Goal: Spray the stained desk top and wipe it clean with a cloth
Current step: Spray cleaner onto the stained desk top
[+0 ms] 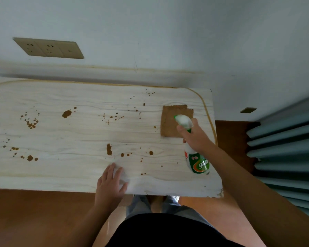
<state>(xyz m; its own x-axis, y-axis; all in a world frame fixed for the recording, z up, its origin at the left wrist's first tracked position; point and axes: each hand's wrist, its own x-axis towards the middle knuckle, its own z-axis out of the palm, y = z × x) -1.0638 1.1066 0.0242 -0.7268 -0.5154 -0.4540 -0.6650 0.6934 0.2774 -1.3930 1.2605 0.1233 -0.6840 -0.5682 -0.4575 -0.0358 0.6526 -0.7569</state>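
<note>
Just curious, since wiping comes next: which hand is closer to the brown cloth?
Right. The right hand, gripping the spray bottle, is right by the brown cloth; the left hand rests far off at the near edge of the desk.

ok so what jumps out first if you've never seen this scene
Brown stains are spattered over most of the pale desk top. At its right end the right hand grips a green and white spray bottle, with the nozzle over a brown cloth that lies flat near the far right corner. The left hand rests on the desk by the near edge.
</note>
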